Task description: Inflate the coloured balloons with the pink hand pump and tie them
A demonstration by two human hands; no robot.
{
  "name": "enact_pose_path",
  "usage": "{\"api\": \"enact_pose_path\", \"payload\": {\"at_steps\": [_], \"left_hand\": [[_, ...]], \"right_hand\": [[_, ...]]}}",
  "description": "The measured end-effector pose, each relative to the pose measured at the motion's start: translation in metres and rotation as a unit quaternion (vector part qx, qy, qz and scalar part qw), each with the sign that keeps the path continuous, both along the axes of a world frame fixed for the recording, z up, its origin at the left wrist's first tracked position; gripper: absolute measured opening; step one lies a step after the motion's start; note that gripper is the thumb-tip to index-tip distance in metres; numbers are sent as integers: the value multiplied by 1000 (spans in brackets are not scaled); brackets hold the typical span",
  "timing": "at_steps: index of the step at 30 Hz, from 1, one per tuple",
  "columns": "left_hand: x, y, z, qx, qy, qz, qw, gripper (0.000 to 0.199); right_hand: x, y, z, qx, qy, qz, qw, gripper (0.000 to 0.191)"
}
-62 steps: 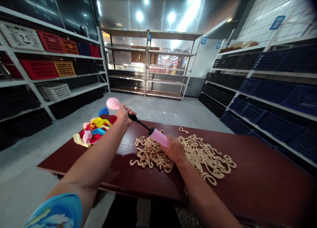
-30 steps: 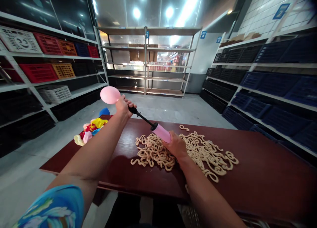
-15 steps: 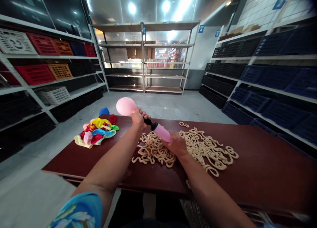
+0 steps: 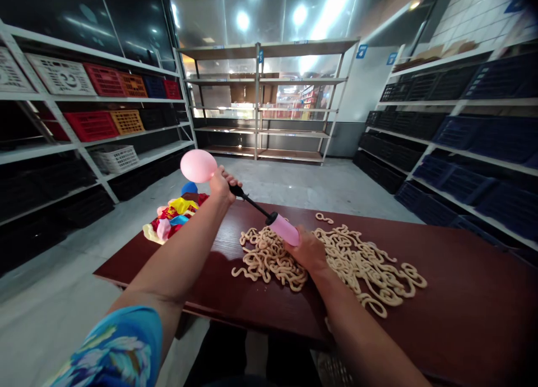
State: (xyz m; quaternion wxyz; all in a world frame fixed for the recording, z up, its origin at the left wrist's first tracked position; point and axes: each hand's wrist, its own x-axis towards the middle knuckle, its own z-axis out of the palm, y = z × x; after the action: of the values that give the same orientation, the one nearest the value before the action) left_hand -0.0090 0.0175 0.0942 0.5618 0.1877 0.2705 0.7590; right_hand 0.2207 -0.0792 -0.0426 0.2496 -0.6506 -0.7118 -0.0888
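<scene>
Pulled away from the pink tube [image 4: 286,231] since the last look, the left hand [image 4: 225,185] now shows a long bit of thin black rod [image 4: 257,205], and the pink balloon [image 4: 198,166] went with it. From far off, I see those fingers wrapped round the black handle [image 4: 237,191]; the balloon's neck is hidden there, perhaps pinched so air can't slip out. The right hand [image 4: 309,249] grips the tube, likely to keep it steady, over the curly tan pieces [image 4: 273,261]. Floppy balloons [image 4: 168,215] lie together on the table [image 4: 462,280], maybe to be out of the way
</scene>
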Motion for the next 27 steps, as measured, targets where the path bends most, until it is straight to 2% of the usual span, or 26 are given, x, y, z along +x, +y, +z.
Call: {"api": "enact_pose_path", "payload": {"at_steps": [4, 6, 8, 10, 13, 18, 21, 24, 27], "left_hand": [[40, -13, -32, -16, -19, -45, 999, 38], [59, -22, -43, -21, -21, -61, 998, 39], [71, -29, -47, -19, -23, -61, 998, 40], [75, -33, -45, -17, -21, -54, 998, 40], [62, -32, -32, -12, -5, -49, 999, 40], [13, -18, -1, 17, -5, -6, 1000, 39], [-12, -14, 11, 26, -8, -4, 1000, 42], [-19, -17, 8, 31, -9, -18, 999, 45], [-6, -22, -9, 28, -14, -29, 999, 44]], "right_hand": [[2, -3, -1, 4, -13, 10, 1000, 33], [3, -4, -1, 3, -15, 5, 1000, 33], [3, -5, -1, 6, -18, 3, 1000, 33], [3, -5, 1, 13, -19, 4, 1000, 33], [2, -3, 3, 29, -18, 2, 999, 34], [4, 4, 4, 47, -19, -11, 999, 33], [7, 7, 2, 55, -24, -16, 998, 27], [7, 6, -1, 50, -27, -7, 998, 22], [4, 3, -3, 49, -34, 8, 998, 20]]}}
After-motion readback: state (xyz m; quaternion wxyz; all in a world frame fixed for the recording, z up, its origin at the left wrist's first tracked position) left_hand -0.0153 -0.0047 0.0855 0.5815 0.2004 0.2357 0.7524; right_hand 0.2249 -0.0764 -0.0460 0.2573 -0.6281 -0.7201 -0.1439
